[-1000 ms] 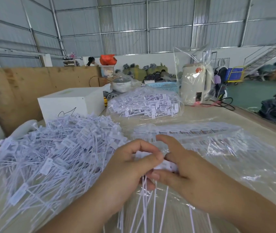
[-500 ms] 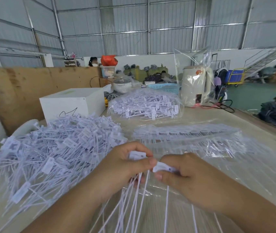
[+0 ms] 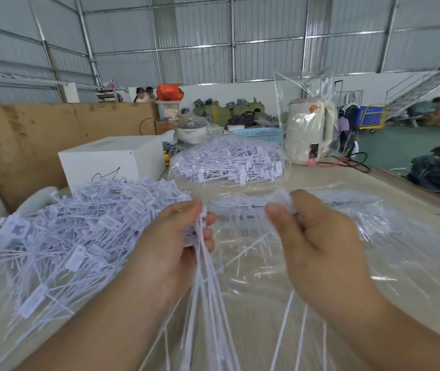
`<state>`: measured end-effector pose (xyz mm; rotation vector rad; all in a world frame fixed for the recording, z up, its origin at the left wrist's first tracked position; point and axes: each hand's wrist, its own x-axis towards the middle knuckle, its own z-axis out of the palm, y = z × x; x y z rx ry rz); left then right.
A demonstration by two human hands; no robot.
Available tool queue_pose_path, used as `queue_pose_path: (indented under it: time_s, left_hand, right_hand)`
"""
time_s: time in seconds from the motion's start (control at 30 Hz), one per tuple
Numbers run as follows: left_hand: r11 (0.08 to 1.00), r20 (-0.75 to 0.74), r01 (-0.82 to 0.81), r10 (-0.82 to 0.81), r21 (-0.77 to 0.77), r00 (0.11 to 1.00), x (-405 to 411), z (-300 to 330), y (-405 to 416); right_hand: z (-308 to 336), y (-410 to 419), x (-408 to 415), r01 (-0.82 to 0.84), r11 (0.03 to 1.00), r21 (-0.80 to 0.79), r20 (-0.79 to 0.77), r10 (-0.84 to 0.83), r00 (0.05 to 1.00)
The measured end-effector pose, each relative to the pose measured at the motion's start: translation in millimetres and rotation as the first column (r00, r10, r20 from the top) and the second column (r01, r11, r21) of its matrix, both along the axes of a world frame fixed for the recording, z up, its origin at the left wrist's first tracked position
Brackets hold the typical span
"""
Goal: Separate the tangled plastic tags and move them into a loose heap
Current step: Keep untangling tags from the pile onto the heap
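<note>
- The left hand (image 3: 176, 245) and right hand (image 3: 318, 236) have drawn apart from one joined clump a second ago; half a second ago their fingertips all but met, and now a clear gap lies between them.
- The left hand's fingers are curled round a bunch of thin white plastic tags (image 3: 202, 263), whose long tails hang down toward six o'clock. I judge this the larger share of the split bundle.
- The right hand pinches a smaller cluster of white tag heads (image 3: 283, 202) between thumb and curled fingers; a few tails trail below its wrist.
- That split suggests the tangle has given way, so each share is probably ready to drop onto the heap.
- The big loose heap of white tags (image 3: 60, 236) lies at nine o'clock from the hands, just beside the left wrist.
- A clear plastic bag of unsorted tags (image 3: 229, 162) sits at twelve o'clock, well apart from the hands.
- Crinkled clear plastic sheeting (image 3: 374, 263) covers the table from three to six o'clock, with stray tags under it; it may snag trailing tails.
- A white box (image 3: 111, 162) at eleven o'clock borders the heap's far side, and a tall cream appliance in a clear bag (image 3: 307, 129) stands at one o'clock.
- Open room lies leftward over the heap; the table's right edge (image 3: 414, 188) runs at two o'clock.
</note>
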<state>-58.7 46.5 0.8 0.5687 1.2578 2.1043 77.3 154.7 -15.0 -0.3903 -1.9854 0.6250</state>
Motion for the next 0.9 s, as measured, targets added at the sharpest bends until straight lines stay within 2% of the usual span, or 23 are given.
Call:
queue_pose_path:
  time_s: [0.07,0.17,0.27,0.33,0.47,0.57,0.67,0.8,0.83,0.9]
  left_hand:
    - [0.999,-0.103,0.001,-0.006,-0.045,0.995,-5.2,1.0,-3.8]
    - [0.986,-0.362,0.066,-0.118,-0.154,0.925,3.7,-4.4,-0.9]
    - [0.965,-0.521,0.075,-0.2,-0.252,0.83,9.3,-11.8,1.2]
    - [0.963,-0.496,0.125,-0.233,-0.241,0.837,8.9,-12.1,0.8]
    - [0.947,-0.555,0.156,-0.292,-0.28,0.779,7.7,-16.4,2.8]
    - [0.94,-0.477,0.186,-0.308,-0.286,0.823,6.9,-16.5,2.9]
    - [0.958,-0.379,0.171,-0.25,-0.228,0.891,1.9,-15.0,3.8]
    - [0.953,-0.459,0.135,-0.251,-0.271,0.852,0.6,-15.1,2.3]
    - [0.955,-0.464,0.123,-0.241,-0.27,0.853,2.1,-15.1,2.6]
    - [0.967,-0.411,0.118,-0.204,-0.225,0.888,5.6,-14.1,4.9]
  right_hand:
    - [2.9,4.2,5.3,-0.09,0.995,-0.033,0.003,0.09,0.996]
    - [-3.4,6.1,3.8,-0.264,0.957,-0.12,0.237,0.286,0.928]
    - [-10.0,4.6,-3.4,-0.301,0.952,-0.052,0.445,0.292,0.847]
    - [-11.7,6.1,-4.3,-0.275,0.959,-0.067,0.478,0.273,0.835]
    - [-13.3,8.3,-4.2,-0.265,0.958,-0.113,0.489,0.285,0.824]
    - [-10.7,8.5,-2.3,-0.277,0.949,-0.148,0.477,0.314,0.821]
    - [-3.6,13.9,4.3,-0.257,0.955,-0.151,0.487,0.298,0.821]
    - [1.7,19.2,10.0,-0.264,0.949,-0.171,0.63,0.311,0.711]
    - [1.9,19.6,10.1,-0.256,0.949,-0.182,0.633,0.312,0.709]
    - [2.4,20.7,9.2,-0.235,0.949,-0.212,0.565,0.315,0.763]
